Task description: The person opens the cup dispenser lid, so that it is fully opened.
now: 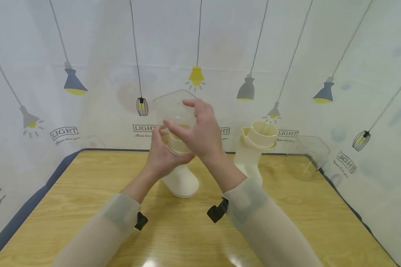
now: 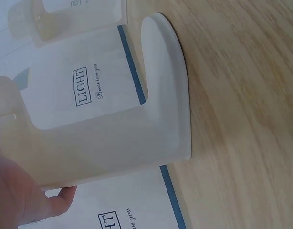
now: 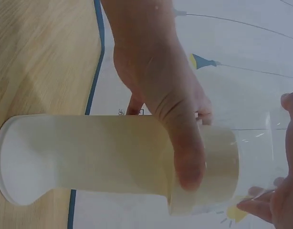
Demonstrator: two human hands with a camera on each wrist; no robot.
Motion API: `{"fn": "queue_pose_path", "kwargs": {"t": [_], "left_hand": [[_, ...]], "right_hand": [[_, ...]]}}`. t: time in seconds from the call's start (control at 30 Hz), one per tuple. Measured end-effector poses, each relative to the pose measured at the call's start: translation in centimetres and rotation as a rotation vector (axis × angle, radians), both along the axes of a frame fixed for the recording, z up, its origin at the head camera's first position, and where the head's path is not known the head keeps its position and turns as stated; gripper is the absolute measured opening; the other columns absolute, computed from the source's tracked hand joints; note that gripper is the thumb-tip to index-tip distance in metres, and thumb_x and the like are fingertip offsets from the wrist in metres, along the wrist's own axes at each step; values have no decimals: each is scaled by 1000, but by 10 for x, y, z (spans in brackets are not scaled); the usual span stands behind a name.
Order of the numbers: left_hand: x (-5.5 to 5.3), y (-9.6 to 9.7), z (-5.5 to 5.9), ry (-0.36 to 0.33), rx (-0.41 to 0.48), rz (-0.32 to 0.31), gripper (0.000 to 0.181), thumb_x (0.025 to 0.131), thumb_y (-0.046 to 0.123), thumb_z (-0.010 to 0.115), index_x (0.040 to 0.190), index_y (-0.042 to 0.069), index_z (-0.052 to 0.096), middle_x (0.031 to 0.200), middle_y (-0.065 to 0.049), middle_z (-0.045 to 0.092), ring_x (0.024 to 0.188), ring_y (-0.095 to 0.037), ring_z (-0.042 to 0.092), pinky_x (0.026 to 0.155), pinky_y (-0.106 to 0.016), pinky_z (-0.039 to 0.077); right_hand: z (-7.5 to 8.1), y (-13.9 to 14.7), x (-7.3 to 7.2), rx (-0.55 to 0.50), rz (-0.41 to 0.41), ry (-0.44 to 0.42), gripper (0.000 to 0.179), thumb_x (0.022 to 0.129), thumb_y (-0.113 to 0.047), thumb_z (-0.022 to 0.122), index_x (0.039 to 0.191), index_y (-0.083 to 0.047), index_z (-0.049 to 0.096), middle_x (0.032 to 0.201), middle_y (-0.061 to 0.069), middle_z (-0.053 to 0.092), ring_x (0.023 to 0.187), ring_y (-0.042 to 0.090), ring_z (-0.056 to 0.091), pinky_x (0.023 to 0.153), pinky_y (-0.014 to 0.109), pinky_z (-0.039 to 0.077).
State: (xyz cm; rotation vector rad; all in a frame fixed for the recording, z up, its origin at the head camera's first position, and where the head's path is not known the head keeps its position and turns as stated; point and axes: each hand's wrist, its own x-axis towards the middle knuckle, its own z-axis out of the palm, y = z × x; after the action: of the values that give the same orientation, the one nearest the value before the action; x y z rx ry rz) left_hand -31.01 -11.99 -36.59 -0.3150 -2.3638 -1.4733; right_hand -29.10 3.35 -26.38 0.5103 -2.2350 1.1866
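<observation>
A cream-white stand (image 1: 182, 181) with a broad rounded foot stands upright on the table, also large in the left wrist view. My left hand (image 1: 162, 155) grips it near the top, the thumb lying across the front just under its raised round collar (image 3: 223, 160). Above and around that collar sits a clear see-through container (image 1: 169, 105) with an angled upper edge. My right hand (image 1: 204, 133) holds this container from the right side, thumb and fingers spread around its wall. In the right wrist view the right hand's fingers (image 3: 261, 208) show at the clear wall.
A second cream stand (image 1: 248, 163) with a round collar on top is to the right. Farther right, another clear container (image 1: 307, 163) rests near the table's back right corner. The wooden table (image 1: 187, 230) meets a white curtain (image 1: 97, 44) printed with lamps.
</observation>
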Motion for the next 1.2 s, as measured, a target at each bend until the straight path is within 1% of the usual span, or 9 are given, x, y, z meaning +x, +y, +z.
{"fn": "queue_pose_path", "kwargs": {"t": [0.1, 0.2, 0.3, 0.5, 0.63, 0.77, 0.93, 1.03, 1.2], "left_hand": [[0, 0, 0, 9, 0, -9, 130, 63, 48, 101, 161, 24, 19, 154, -14, 40, 130, -31, 55, 107, -50, 53], [2, -1, 0, 4, -11, -14, 131, 63, 49, 101, 162, 23, 19, 150, -14, 46, 125, -31, 59, 103, -50, 56], [3, -4, 0, -14, -15, -45, 135, 64, 50, 101, 165, 25, 15, 151, -14, 47, 124, -31, 61, 103, -51, 57], [2, -13, -2, -48, 11, -121, 141, 68, 46, 100, 167, 33, 1, 160, -18, 39, 134, -35, 57, 117, -58, 47], [-1, -18, -3, -35, 33, -170, 141, 71, 41, 100, 168, 34, -3, 161, -17, 37, 137, -34, 56, 121, -56, 45], [0, -24, -3, -10, 35, -163, 139, 73, 39, 99, 169, 30, 0, 162, -15, 37, 145, -34, 47, 124, -59, 40], [4, -33, -3, -50, 13, -120, 134, 77, 43, 95, 170, 28, -1, 168, -15, 30, 156, -38, 33, 124, -68, 35], [5, -37, -3, -85, 2, -119, 132, 80, 45, 93, 171, 23, 0, 171, -17, 27, 158, -39, 31, 125, -69, 33], [5, -39, -3, -105, -47, -129, 122, 84, 49, 88, 171, 14, 10, 172, -20, 22, 156, -39, 33, 126, -65, 33]], "right_hand": [[4, 1, 2, 18, -6, 31, 69, 85, -52, 86, 139, -17, 60, 148, 3, 63, 130, 25, 63, 102, 43, 59], [6, 4, 3, -55, -4, -25, 67, 86, -52, 85, 138, -19, 60, 148, -1, 62, 121, 25, 66, 98, 42, 60], [7, 7, 5, -102, 12, -56, 68, 85, -51, 86, 139, -20, 60, 149, -2, 61, 121, 28, 66, 98, 44, 59], [7, 13, 8, -181, 35, 71, 66, 83, -43, 90, 136, -16, 61, 145, 4, 63, 114, 26, 71, 96, 41, 62], [13, 19, 15, -237, 67, 132, 64, 82, -39, 91, 134, -16, 62, 142, 2, 64, 112, 22, 73, 91, 39, 64], [23, 26, 26, -287, 124, 152, 62, 82, -35, 91, 134, -16, 62, 143, 0, 63, 115, 22, 73, 93, 43, 64], [31, 39, 35, -298, 156, 167, 61, 83, -29, 90, 135, -14, 61, 143, 1, 61, 118, 25, 73, 96, 45, 64], [33, 50, 39, -299, 152, 160, 61, 83, -29, 89, 136, -14, 61, 145, 1, 60, 119, 24, 72, 97, 45, 64], [35, 71, 46, -325, 148, 114, 60, 86, -29, 87, 137, -18, 59, 150, -2, 56, 123, 24, 71, 98, 41, 64]]}}
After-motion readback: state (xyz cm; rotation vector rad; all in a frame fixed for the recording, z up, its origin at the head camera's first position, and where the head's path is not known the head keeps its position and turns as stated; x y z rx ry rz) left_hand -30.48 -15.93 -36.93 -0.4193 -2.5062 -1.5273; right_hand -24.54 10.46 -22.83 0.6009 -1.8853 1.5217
